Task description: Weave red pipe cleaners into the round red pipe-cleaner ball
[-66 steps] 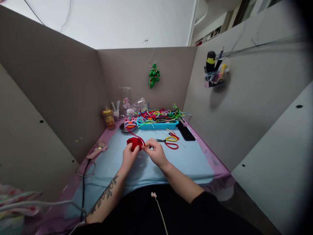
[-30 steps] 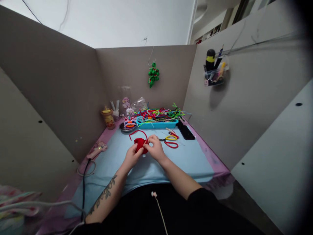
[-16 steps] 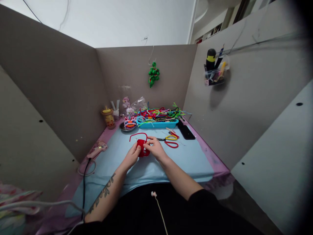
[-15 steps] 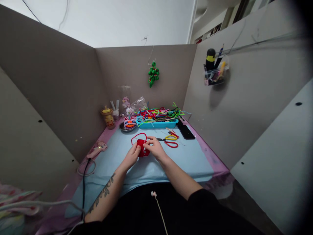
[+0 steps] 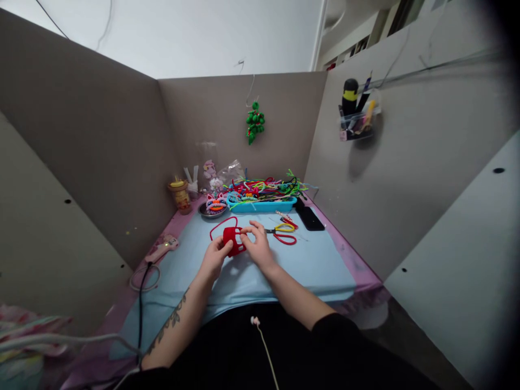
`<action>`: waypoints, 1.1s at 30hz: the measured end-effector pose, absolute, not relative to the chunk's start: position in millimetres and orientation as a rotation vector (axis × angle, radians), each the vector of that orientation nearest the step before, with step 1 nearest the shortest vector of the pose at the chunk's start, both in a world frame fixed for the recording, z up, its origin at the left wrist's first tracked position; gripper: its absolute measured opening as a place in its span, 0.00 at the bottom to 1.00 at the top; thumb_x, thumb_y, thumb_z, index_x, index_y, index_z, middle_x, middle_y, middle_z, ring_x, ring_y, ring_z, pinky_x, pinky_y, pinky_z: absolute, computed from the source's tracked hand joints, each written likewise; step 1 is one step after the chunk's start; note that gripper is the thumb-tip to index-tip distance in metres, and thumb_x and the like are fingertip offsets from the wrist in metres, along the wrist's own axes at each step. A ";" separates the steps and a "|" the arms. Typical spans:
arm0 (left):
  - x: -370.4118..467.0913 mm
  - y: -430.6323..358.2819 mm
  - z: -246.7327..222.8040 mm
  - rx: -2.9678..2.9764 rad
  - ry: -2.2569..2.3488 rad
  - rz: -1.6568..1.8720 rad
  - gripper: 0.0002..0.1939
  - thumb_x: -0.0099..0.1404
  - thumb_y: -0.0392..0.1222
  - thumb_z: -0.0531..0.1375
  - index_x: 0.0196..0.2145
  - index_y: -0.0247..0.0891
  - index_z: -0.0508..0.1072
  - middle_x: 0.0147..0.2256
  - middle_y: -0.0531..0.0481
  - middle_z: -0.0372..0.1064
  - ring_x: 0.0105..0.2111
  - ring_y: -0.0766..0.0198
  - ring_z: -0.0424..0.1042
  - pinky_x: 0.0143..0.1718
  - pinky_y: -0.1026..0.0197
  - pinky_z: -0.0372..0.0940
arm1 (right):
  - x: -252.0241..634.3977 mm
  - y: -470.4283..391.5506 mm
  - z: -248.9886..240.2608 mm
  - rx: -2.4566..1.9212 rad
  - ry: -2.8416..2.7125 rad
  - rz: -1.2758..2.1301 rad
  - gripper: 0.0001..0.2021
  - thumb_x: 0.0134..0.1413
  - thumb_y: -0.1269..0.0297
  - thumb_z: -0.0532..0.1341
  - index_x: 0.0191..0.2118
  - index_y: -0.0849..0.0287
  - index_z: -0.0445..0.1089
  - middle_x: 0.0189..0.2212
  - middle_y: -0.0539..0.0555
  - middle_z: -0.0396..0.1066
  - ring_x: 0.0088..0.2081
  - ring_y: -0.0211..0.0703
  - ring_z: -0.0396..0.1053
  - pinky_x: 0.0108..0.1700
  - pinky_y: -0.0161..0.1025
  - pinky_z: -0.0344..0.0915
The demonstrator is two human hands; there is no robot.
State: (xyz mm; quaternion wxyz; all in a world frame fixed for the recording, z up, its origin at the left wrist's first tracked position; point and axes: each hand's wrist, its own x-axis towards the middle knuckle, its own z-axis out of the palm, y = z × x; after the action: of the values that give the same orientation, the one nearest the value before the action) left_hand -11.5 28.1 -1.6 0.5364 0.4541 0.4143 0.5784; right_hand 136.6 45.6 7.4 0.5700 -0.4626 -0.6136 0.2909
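A red knotted cord piece (image 5: pixel 231 235) with several openings along its right side is held up between my hands over the light blue cloth. A red cord loops out from it to the upper left. My left hand (image 5: pixel 216 255) pinches its lower left part, thumb in front. The fingers of my right hand (image 5: pixel 257 244) grip its right edge near the openings. Just right of my right hand lie scissors (image 5: pixel 284 236) with one yellow and one red handle, their blades partly hidden by the hand.
Behind the hands, a blue tray (image 5: pixel 262 207) holds many coloured cords, beside a metal dish (image 5: pixel 207 214). A black phone (image 5: pixel 311 219) lies at the right. A pink tool (image 5: pixel 162 249) with a black cable lies at the left. Grey panels stand around the table.
The red piece has turned and shifted slightly left, showing its openings more clearly. Its cord loop has swung left. My right hand's fingers have risen a little.
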 end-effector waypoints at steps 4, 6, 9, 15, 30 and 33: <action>-9.1 23.4 6.1 0.891 0.915 1.455 0.25 0.46 0.49 0.72 0.40 0.34 0.76 0.36 0.45 0.77 0.34 0.60 0.75 0.37 0.60 0.67 | 136.1 34.3 6.6 -1.037 -1.617 0.378 0.05 0.52 0.69 0.62 0.30 0.55 0.76 0.54 0.58 0.62 0.59 0.53 0.56 0.62 0.53 0.52; -8.1 21.5 8.2 0.851 0.893 1.441 0.25 0.47 0.48 0.73 0.41 0.34 0.76 0.38 0.44 0.77 0.35 0.60 0.75 0.39 0.59 0.68 | 137.9 33.1 5.9 -1.022 -1.700 0.286 0.06 0.53 0.70 0.62 0.32 0.54 0.77 0.55 0.58 0.61 0.60 0.54 0.53 0.63 0.54 0.51; -7.3 20.2 9.5 0.864 0.884 1.404 0.26 0.48 0.50 0.72 0.42 0.34 0.76 0.39 0.43 0.77 0.34 0.59 0.75 0.37 0.59 0.68 | 142.1 35.4 4.9 -1.009 -1.815 0.205 0.07 0.54 0.70 0.61 0.34 0.53 0.76 0.57 0.57 0.59 0.63 0.56 0.49 0.64 0.57 0.49; -8.2 20.1 10.5 0.989 0.921 1.387 0.26 0.47 0.50 0.72 0.41 0.33 0.76 0.38 0.41 0.77 0.35 0.57 0.75 0.38 0.58 0.68 | 145.7 40.9 4.2 -0.998 -1.893 0.159 0.08 0.55 0.73 0.58 0.34 0.55 0.73 0.58 0.58 0.59 0.63 0.56 0.48 0.64 0.59 0.50; -1.1 21.7 0.3 1.069 1.117 1.534 0.23 0.46 0.47 0.70 0.38 0.32 0.73 0.32 0.47 0.77 0.31 0.60 0.75 0.35 0.59 0.68 | 142.7 35.8 0.1 -0.914 -1.922 0.089 0.08 0.54 0.74 0.57 0.34 0.56 0.71 0.55 0.60 0.63 0.63 0.54 0.51 0.63 0.57 0.53; 1.1 20.7 -0.9 1.088 1.140 1.549 0.22 0.47 0.48 0.69 0.38 0.33 0.74 0.33 0.46 0.78 0.32 0.59 0.76 0.35 0.59 0.69 | 141.4 32.9 0.8 -0.906 -1.905 0.088 0.08 0.54 0.74 0.56 0.34 0.57 0.71 0.54 0.61 0.65 0.62 0.54 0.51 0.63 0.57 0.53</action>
State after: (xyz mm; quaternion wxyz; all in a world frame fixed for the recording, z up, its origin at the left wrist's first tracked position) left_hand 1.1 20.7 -0.9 0.4490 0.4399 0.4610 0.6264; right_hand 141.4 32.9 0.8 0.4927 -0.3733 -0.7852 0.0362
